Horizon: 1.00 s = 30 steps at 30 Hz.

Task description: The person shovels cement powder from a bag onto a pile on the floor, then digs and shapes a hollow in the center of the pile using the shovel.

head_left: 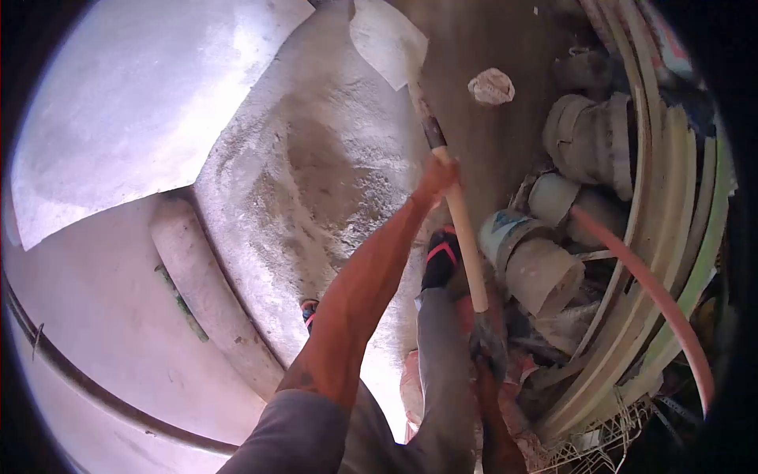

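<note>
The shovel [463, 225] I'm looking at has a smooth, pale wooden handle and a light, matt blade with the look of metal. Rough, powdery grit covers the pile [316, 150] across the middle. Dust dulls the plastic-looking buckets [545, 276] at right; the red hose [655, 288] there is smoother, rubber or plastic, I can't tell which. Thin metal wire makes up the rack [612, 433] at lower right. The sleeve [292, 430] and trousers [442, 340] are soft matt cloth.

One downward head view

I look forward and steeply down through one head-worn wide lens; the wearer's left arm [347, 292] enters close at seven o'clock, the shovel blade [387, 39] shows farther off at twelve.
</note>
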Available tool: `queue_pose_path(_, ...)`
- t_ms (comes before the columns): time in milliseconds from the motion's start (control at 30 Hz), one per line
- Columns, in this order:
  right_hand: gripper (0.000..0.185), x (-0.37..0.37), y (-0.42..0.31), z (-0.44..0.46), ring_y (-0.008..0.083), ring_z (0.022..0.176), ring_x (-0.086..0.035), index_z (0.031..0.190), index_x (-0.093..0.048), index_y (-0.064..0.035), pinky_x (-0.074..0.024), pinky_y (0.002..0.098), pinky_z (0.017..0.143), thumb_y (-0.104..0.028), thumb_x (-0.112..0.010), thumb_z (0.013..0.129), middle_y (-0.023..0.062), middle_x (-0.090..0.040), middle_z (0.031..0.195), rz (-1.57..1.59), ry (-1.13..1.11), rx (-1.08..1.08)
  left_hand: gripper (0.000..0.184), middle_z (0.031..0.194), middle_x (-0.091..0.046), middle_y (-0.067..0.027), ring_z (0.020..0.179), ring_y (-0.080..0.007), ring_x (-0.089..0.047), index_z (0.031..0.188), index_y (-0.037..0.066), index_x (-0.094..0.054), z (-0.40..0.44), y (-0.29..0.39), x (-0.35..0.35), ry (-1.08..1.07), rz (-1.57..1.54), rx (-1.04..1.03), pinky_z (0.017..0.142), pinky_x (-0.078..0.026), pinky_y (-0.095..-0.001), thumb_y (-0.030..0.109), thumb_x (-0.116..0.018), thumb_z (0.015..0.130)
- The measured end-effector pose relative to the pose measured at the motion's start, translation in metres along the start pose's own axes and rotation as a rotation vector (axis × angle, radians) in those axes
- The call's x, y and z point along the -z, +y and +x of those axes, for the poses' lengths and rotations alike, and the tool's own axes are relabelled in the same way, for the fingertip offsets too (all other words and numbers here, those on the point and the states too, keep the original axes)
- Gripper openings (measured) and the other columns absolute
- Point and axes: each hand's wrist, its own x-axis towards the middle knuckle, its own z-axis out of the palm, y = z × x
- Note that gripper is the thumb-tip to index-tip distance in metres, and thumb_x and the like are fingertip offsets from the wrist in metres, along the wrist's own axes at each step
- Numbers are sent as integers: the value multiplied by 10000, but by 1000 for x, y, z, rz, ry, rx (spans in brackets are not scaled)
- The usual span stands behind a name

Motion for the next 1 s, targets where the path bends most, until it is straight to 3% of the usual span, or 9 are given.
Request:
queue_pose_path(167, 459, 55, 60, 43, 159, 847, -589, 1257, -463, -59, -506, 294, 599, -85, -629, 830, 69, -576, 1082, 197, -386, 125, 183, 587, -560, -97, 443, -214, -566, 897, 14, -462, 2, -19, 7, 68, -77, -69, 414, -463, -334, 168, -561, 892)
queue_pose_path(300, 578, 60, 42, 28, 181, 872, -601, 1301, -391, -68, -541, 340, 647, 39, -631, 786, 97, -569, 1104, -362, -205, 527, 183, 619, -539, -89, 479, -214, -584, 896, 26, -448, -22, -25, 20, 103, -133, -120, 430, -501, -344, 165, -567, 888)
queue_pose_path(333, 592, 62, 34, 23, 185, 873, -604, 1300, -389, -67, -546, 348, 653, 58, -633, 776, 102, -567, 1103, -389, -145, 524, 184, 628, -532, -87, 488, -216, -587, 895, 29, -446, -33, -30, 23, 146, -203, -95, 436, -511, -350, 167, -568, 887)
queue_pose_path(400, 573, 84, 23, 16, 194, 870, -607, 1273, -421, -58, -550, 354, 651, 65, -646, 761, 109, -563, 1098, 156, -186, 51, 186, 645, -518, -82, 504, -219, -591, 892, 36, -445, -54, -43, 33, 187, -272, -51, 448, -527, -359, 173, -570, 885)
queue_pose_path(600, 449, 135, -13, -28, 195, 870, -601, 1188, -510, -41, -557, 356, 689, 12, -663, 769, 106, -556, 1103, -92, -107, -16, 183, 696, -498, -77, 553, -224, -595, 885, 63, -455, -132, -85, 60, 230, -364, 132, 482, -522, -364, 222, -545, 897)
queue_pose_path(700, 411, 140, -24, -76, 220, 1021, -576, 1123, -533, -20, -502, 364, 812, 43, -668, 740, 108, -588, 1123, -225, 88, 90, 171, 706, -492, -69, 588, -202, -560, 892, 80, -449, -172, -97, 49, 290, -655, 176, 564, -513, -366, 229, -534, 899)
queue_pose_path(800, 372, 167, -20, -105, 250, 1017, -563, 1039, -536, -35, -471, 386, 862, 46, -684, 708, 132, -582, 1125, -760, 60, 737, 148, 694, -469, -52, 608, -182, -498, 893, 95, -442, -212, -88, 32, 271, -928, 238, 642, -491, -366, 215, -528, 892)
queue_pose_path(900, 391, 193, -13, -134, 230, 979, -560, 1032, -557, -30, -436, 361, 895, 12, -717, 677, 101, -587, 1048, -475, 148, 889, 137, 685, -450, -43, 613, -180, -463, 891, 101, -437, -259, -60, 4, 287, -1074, 325, 646, -468, -359, 196, -534, 874)
queue_pose_path(1000, 316, 248, 10, -132, 226, 1031, -542, 1005, -532, -52, -434, 360, 892, -33, -699, 737, 114, -569, 1116, -686, 339, 961, 162, 656, -447, -6, 552, -150, -455, 842, 110, -469, -285, -61, -7, 308, -1183, 316, 562, -459, -340, 237, -567, 860)
